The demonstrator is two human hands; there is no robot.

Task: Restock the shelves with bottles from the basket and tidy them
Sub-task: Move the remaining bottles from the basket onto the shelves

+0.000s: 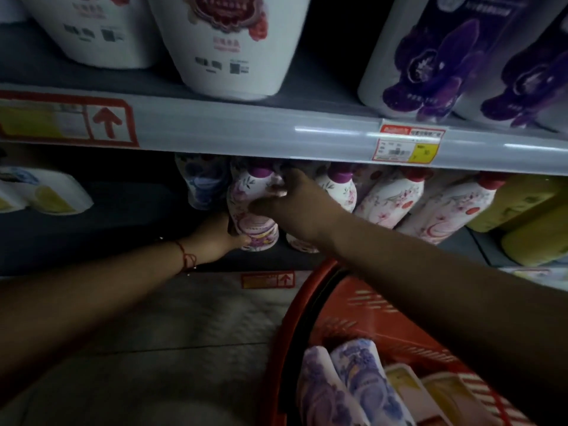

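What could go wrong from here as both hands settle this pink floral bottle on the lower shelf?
The pink floral bottle is held by the left hand at its base and the right hand near its shoulder; its neighbours already lean, so a nudge may topple them. The upper shelf edge hides the caps, so the bottle could catch there. The red basket sits under the right forearm and might get bumped.

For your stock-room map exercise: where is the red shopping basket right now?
In the head view, the red shopping basket sits at lower right on the floor, below the lower shelf and under the right forearm, holding purple-patterned bottles.
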